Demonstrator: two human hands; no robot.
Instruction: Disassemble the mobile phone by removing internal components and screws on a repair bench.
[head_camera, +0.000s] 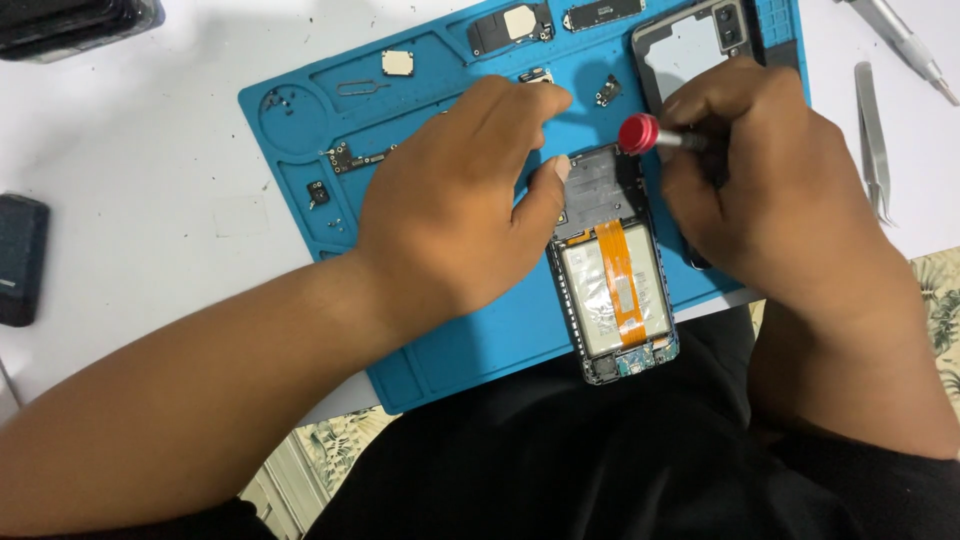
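- The opened phone (617, 290) lies on the blue mat (450, 330), its lower end overhanging the mat's near edge, close to the desk (150, 200) edge.
- The left hand (455, 200) rests beside the phone's left edge, thumb touching its upper frame, fingers curled on nothing.
- The right hand (770, 190) has its fingers closed around a red-capped screwdriver (650, 135), over the phone's top.
- A back cover (690, 50) lies at the mat's far right corner.
- Small parts (360, 155) dot the mat left; tweezers (875, 140) lie right, off the mat.
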